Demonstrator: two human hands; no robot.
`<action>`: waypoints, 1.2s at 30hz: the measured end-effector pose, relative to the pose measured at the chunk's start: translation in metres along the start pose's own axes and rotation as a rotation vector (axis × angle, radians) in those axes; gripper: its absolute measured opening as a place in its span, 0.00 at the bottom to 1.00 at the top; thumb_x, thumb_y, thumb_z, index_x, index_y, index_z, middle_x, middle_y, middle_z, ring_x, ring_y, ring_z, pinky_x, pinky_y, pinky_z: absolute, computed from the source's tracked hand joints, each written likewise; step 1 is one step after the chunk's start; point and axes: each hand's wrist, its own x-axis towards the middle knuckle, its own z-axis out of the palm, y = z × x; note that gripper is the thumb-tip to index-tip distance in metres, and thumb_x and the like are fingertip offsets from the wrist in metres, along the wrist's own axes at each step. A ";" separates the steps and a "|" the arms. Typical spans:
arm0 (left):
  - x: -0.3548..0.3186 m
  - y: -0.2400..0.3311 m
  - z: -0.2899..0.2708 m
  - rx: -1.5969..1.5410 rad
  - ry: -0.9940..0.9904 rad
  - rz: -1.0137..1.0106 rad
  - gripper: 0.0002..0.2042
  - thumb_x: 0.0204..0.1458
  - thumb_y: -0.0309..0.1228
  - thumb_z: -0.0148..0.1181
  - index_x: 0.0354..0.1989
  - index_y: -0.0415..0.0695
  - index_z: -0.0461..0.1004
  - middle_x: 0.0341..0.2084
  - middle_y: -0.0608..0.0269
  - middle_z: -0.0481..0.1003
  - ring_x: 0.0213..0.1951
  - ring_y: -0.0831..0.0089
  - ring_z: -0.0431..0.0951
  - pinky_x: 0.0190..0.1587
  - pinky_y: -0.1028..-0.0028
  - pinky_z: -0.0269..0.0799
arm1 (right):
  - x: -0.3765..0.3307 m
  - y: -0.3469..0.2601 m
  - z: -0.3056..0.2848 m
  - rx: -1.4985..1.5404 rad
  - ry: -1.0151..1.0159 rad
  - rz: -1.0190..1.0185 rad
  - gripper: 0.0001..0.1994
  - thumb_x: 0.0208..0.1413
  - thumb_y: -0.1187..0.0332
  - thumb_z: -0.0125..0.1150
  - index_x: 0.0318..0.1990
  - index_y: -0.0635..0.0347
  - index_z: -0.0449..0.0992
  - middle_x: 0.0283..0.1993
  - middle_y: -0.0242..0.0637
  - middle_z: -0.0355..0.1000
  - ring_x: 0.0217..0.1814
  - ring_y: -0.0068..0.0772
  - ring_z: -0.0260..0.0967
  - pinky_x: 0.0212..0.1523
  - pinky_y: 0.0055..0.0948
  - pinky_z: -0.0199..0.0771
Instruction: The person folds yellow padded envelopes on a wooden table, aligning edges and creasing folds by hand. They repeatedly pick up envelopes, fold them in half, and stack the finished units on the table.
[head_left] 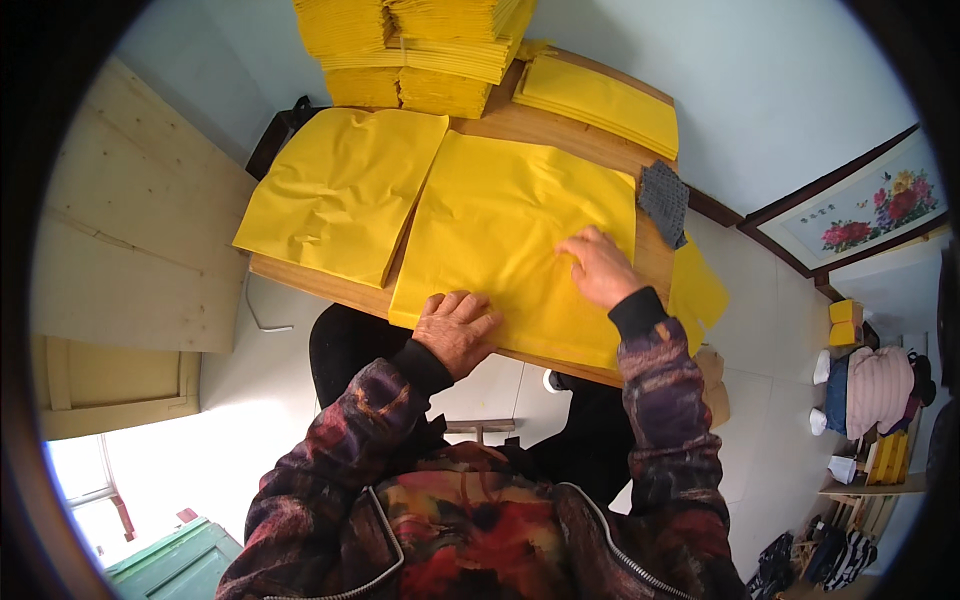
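Observation:
A large yellow sheet (pixel 510 210), paper or thin cloth, covers the near middle of the wooden table, with soft creases in it. My left hand (pixel 457 330) lies flat on its near left edge, fingers spread. Over the right part of the same sheet is my right hand (pixel 603 268), its fingers bent and the thumb apart from them; nothing shows between them. To the left lies another creased yellow sheet or flat stack (pixel 345 190), partly past the table's edge. Beside the sheet's right edge sits a dark grey textured cloth or pad (pixel 662 203).
Tall yellow stacks (pixel 430 55) stand at the table's back, with a lower folded pile (pixel 600 100) to their right. A yellow piece (pixel 695 290) hangs beyond the table's right side. A pale wooden board (pixel 140 210) rises at left. A framed flower picture (pixel 860 210) is at right.

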 end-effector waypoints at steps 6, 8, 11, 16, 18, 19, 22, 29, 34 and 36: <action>0.000 -0.001 -0.001 -0.007 -0.041 -0.011 0.22 0.45 0.38 0.66 0.52 0.55 0.73 0.51 0.62 0.69 0.53 0.56 0.67 0.55 0.55 0.61 | 0.010 0.008 -0.008 -0.106 0.028 0.111 0.18 0.53 0.73 0.54 0.54 0.53 0.72 0.55 0.41 0.65 0.58 0.50 0.63 0.56 0.43 0.69; 0.001 -0.001 -0.002 -0.005 -0.034 -0.014 0.23 0.44 0.38 0.66 0.52 0.55 0.73 0.51 0.62 0.69 0.53 0.56 0.67 0.55 0.55 0.61 | 0.002 0.004 -0.009 -0.147 0.071 0.148 0.20 0.51 0.72 0.59 0.54 0.56 0.71 0.56 0.42 0.65 0.58 0.51 0.62 0.55 0.42 0.69; 0.001 -0.001 -0.005 -0.003 -0.105 -0.027 0.26 0.44 0.43 0.68 0.53 0.55 0.72 0.55 0.60 0.66 0.57 0.55 0.65 0.57 0.54 0.60 | -0.027 -0.008 -0.008 -0.117 0.165 0.041 0.23 0.49 0.68 0.64 0.55 0.58 0.71 0.58 0.45 0.64 0.61 0.53 0.61 0.57 0.42 0.68; -0.004 -0.010 -0.021 0.091 -0.133 -0.076 0.38 0.39 0.55 0.70 0.60 0.57 0.66 0.63 0.55 0.59 0.63 0.52 0.58 0.63 0.51 0.53 | -0.083 -0.038 0.000 -0.106 0.070 -0.067 0.32 0.45 0.56 0.71 0.57 0.62 0.69 0.63 0.49 0.60 0.66 0.54 0.55 0.64 0.46 0.59; -0.006 -0.018 -0.025 0.131 -0.210 -0.122 0.38 0.41 0.58 0.67 0.62 0.58 0.64 0.63 0.55 0.59 0.64 0.53 0.57 0.63 0.51 0.51 | -0.096 -0.042 0.001 -0.109 0.033 0.009 0.36 0.42 0.52 0.73 0.57 0.62 0.69 0.65 0.49 0.58 0.66 0.53 0.55 0.63 0.47 0.59; -0.008 -0.019 -0.025 0.173 -0.190 -0.105 0.36 0.41 0.54 0.68 0.60 0.56 0.65 0.61 0.57 0.60 0.63 0.56 0.59 0.62 0.53 0.54 | -0.102 -0.044 0.001 -0.093 0.026 0.026 0.36 0.42 0.52 0.73 0.57 0.63 0.69 0.65 0.49 0.58 0.67 0.53 0.55 0.63 0.47 0.59; -0.014 -0.025 -0.021 0.218 -0.188 -0.018 0.30 0.43 0.41 0.67 0.58 0.55 0.67 0.59 0.60 0.63 0.61 0.59 0.62 0.59 0.56 0.57 | -0.118 -0.048 0.004 -0.081 -0.017 0.065 0.37 0.41 0.52 0.74 0.58 0.59 0.69 0.67 0.46 0.55 0.68 0.51 0.53 0.62 0.47 0.60; -0.035 -0.042 -0.024 0.170 -0.081 0.139 0.25 0.39 0.26 0.59 0.51 0.49 0.72 0.55 0.62 0.69 0.56 0.62 0.69 0.52 0.62 0.67 | -0.148 -0.050 0.015 -0.177 0.030 0.050 0.34 0.39 0.62 0.73 0.58 0.55 0.68 0.66 0.41 0.56 0.67 0.49 0.54 0.59 0.44 0.62; -0.034 -0.052 -0.034 0.033 0.024 0.146 0.13 0.41 0.25 0.60 0.38 0.47 0.77 0.44 0.64 0.78 0.46 0.63 0.77 0.48 0.62 0.71 | -0.152 -0.041 0.018 -0.159 0.129 0.019 0.31 0.38 0.71 0.69 0.55 0.57 0.70 0.62 0.39 0.62 0.63 0.46 0.62 0.60 0.43 0.61; -0.031 -0.057 -0.037 -0.102 0.047 0.113 0.09 0.43 0.24 0.60 0.35 0.46 0.78 0.40 0.65 0.79 0.43 0.62 0.79 0.47 0.63 0.72 | -0.152 -0.036 0.017 -0.110 0.172 -0.003 0.29 0.37 0.72 0.67 0.54 0.57 0.71 0.60 0.38 0.64 0.60 0.43 0.65 0.56 0.42 0.64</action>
